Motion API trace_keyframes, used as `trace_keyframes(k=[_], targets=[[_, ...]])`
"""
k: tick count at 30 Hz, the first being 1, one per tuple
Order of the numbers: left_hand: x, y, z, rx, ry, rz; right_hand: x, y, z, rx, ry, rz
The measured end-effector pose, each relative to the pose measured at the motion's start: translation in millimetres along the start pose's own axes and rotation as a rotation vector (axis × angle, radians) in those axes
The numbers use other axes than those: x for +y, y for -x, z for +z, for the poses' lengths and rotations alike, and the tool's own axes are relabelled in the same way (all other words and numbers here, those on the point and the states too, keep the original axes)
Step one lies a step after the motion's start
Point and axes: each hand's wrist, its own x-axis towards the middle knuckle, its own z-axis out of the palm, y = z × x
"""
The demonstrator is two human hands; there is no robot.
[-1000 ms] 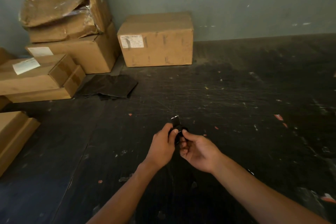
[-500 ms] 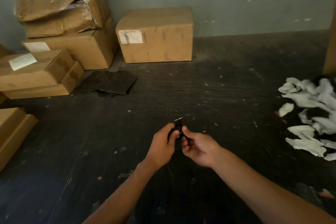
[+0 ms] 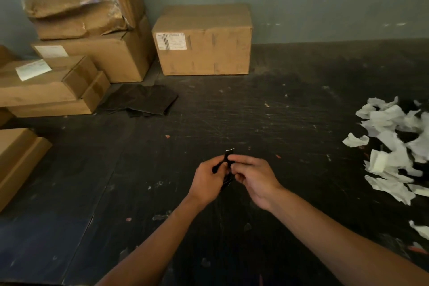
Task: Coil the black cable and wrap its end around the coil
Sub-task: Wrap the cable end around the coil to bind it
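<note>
A small black cable bundle [image 3: 227, 173] sits between both hands above the dark floor, low in the middle of the view. Its end, with a pale tip, sticks up between the fingers. My left hand [image 3: 207, 180] grips the bundle from the left. My right hand [image 3: 255, 176] pinches it from the right, thumb and forefinger near the upright end. Most of the cable is hidden by my fingers, and black on black makes its loops hard to make out.
Cardboard boxes are stacked at the left [image 3: 90, 30], with one closed box [image 3: 204, 40] against the grey wall. A dark folded sheet [image 3: 141, 100] lies in front of them. Torn white paper scraps [image 3: 392, 144] are scattered on the floor at the right.
The view has shifted right, bringing the white scraps further in. Both hands stay closed on the cable; the right fingers have moved up next to the upright end.
</note>
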Motion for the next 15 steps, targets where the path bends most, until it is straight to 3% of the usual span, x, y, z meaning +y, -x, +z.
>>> trace_keyframes(k=[4, 10, 15], targets=[[3.5, 0.2, -4.5, -0.050, 0.049, -0.017, 5.1, 3.2, -3.0, -0.085, 0.049, -0.084], [3.5, 2.4, -5.2, -0.109, 0.060, -0.100, 7.6, 3.1, -6.0, 0.088, 0.701, -0.509], [4.5, 2.1, -5.4, -0.173, -0.039, -0.119, -1.0, -4.8, -16.5, 0.116, 0.882, -0.646]])
